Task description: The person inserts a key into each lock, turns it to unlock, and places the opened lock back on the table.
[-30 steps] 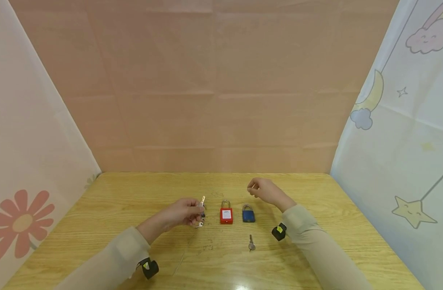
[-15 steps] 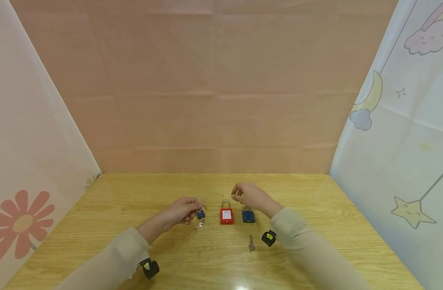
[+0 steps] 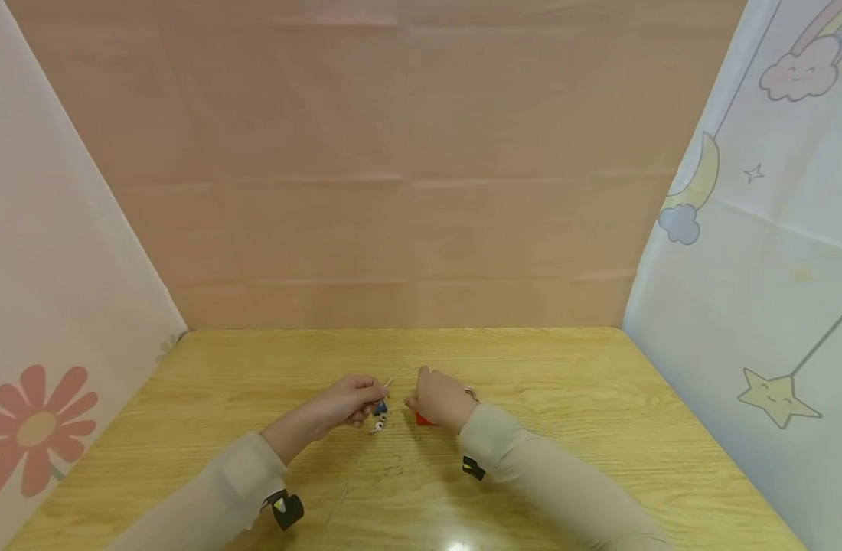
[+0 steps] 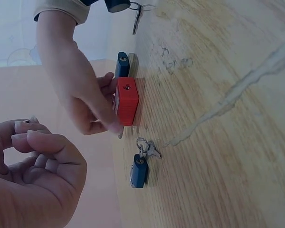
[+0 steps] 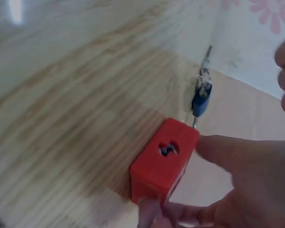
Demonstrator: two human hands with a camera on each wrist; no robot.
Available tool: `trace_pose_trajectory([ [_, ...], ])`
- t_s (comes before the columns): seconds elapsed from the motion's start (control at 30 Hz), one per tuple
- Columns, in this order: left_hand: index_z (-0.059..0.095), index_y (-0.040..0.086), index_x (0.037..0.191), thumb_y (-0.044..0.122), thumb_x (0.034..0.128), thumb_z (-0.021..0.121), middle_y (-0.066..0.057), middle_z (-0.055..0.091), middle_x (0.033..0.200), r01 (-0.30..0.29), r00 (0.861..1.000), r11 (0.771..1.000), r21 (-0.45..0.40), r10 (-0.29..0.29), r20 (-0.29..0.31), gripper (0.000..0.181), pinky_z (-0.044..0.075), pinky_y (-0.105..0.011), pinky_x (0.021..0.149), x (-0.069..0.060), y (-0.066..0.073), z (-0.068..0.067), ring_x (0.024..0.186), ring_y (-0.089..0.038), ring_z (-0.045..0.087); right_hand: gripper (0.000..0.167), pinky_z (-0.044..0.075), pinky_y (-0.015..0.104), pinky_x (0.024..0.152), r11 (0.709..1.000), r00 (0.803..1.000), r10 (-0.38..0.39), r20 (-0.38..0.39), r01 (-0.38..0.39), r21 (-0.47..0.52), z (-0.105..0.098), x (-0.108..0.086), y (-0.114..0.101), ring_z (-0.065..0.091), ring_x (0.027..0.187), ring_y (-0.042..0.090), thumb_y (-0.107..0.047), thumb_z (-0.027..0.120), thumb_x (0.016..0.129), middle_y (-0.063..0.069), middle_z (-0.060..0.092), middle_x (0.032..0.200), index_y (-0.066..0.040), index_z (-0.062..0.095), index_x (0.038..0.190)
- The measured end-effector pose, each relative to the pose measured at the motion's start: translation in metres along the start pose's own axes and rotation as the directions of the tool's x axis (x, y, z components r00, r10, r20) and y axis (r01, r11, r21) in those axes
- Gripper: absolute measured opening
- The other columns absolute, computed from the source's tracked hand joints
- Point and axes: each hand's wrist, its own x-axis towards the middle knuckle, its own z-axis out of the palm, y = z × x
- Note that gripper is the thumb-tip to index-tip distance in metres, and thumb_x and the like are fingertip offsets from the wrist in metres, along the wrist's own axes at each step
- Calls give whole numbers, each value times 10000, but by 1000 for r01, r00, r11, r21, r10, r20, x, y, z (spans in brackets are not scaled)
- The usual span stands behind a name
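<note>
- Padlock [image 5: 154,159], the only red one of three: a smooth, plastic-looking block with rounded corners and one recessed keyhole in its end face; it is at the tabletop, under the right hand, between the two blue locks.
- Right hand [image 3: 443,398], one of two: the thumb and fingers close in on opposite sides of the red body and grip it (the gap between them is just the lock's own breadth).
- Left hand [image 3: 350,398]: its thumb and forefinger pinch one slim key [image 3: 389,382] (most of it is hidden), the other fingers curled loosely under.
- Small blue padlock [image 4: 139,171], near the left hand: a compact, dark body with a round keyhole, linked to a wire ring [image 4: 141,141] bearing at least one metal key [image 4: 154,150].
- Other blue padlock [image 4: 122,65], just beside the red one, its metal shackle [image 3: 471,392] a bare arc behind the right hand.
- Another key [image 4: 137,20], thin and ringed, well apart on the table.
- Table [image 3: 566,367]: one top, yellowish, wood-grained, rounded at the corners.
- Three sheets: a creased, tan backdrop [image 3: 393,153] and two pale, printed side sheets [image 3: 793,199].
</note>
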Motion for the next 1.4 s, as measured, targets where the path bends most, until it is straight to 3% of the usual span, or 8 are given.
trace_pose_trajectory([
  [0.13,502,77,844,271,1024,483,28,430,666,1,1000,1000,8,-1,-2,266,332,-267,558,0,0,0,539,-94,329,713,569,427,706,985,998,70,1,-69,-157,4,0,-9,665,877,287,-467,643,904,189,634,1100,32,458,1380],
  [0.4,503,72,846,263,1031,468,28,432,664,1,1000,1000,10,-1,-1,268,326,-276,564,1,0,-1,539,-96,330,579,479,311,479,969,996,71,62,-54,-241,7,0,-15,481,441,144,-389,586,959,64,562,583,6,473,1367],
  [0.63,526,93,871,256,1034,460,32,432,663,4,1000,1000,14,-4,-9,240,331,-262,559,1,-1,-3,538,-89,327,628,320,251,418,1000,997,-8,72,6,29,-1,1,-6,412,428,122,-242,662,920,36,525,584,74,371,1379],
  [0.77,506,84,852,257,1036,456,31,435,662,5,1000,1000,17,-5,-11,257,337,-266,563,2,-1,-3,537,-91,333,833,337,257,452,976,996,2,94,-22,217,-7,2,3,446,461,123,-284,700,897,38,561,624,97,216,1459],
  [0.87,503,75,844,262,1033,462,32,439,663,7,1000,1000,10,-7,-17,269,343,-267,565,2,0,-3,535,-89,339,786,420,259,490,945,996,-13,93,-18,328,-16,2,9,518,543,130,-293,712,888,63,599,734,115,298,1417],
  [1.0,500,78,835,272,1030,470,32,445,671,2,1000,1000,9,-2,-22,277,349,-265,565,2,1,-4,535,-86,345,535,570,322,632,839,992,-37,124,-36,543,-30,5,19,632,718,172,-261,713,888,127,626,932,88,528,1248],
  [1.17,493,78,818,255,1030,472,28,448,671,-2,1000,1000,11,2,-18,277,352,-266,563,2,1,-4,529,-89,351,399,577,376,775,629,972,-98,212,-105,770,-40,8,32,645,853,210,-261,638,943,157,622,1034,76,627,1157],
  [1.4,481,85,822,256,1034,468,24,446,678,-13,1000,1000,8,13,-10,273,356,-247,546,-1,3,-3,533,-87,352,588,412,137,475,402,943,-149,299,-218,889,-42,8,44,493,535,41,-382,537,986,106,623,821,98,437,1312],
])
